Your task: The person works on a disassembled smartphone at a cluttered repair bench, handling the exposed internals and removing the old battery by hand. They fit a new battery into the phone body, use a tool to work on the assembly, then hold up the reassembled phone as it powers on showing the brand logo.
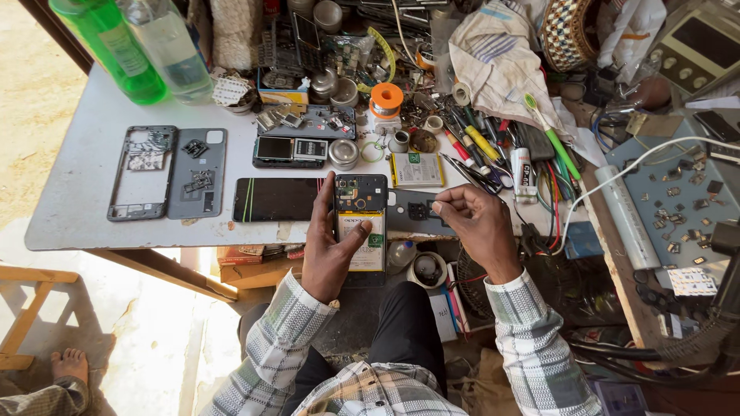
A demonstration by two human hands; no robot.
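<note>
- Fingers of the left hand (327, 250) grip an opened phone (360, 223) at the table (77, 200) edge, thumb across its battery.
- Right hand (474, 223) has thumb and forefinger pinched together; on what, I cannot tell.
- Phone looks light, stiff and fragile with its board exposed: best held by the edges.
- Two bottles (142, 46) stand far left, one green, one clear; small tins (343, 154) sit behind, contents unclear.

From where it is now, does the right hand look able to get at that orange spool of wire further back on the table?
Probably yes. The right hand is pinching something too small to make out, and the orange spool stands uncovered beyond it, with only low clutter between.
</note>
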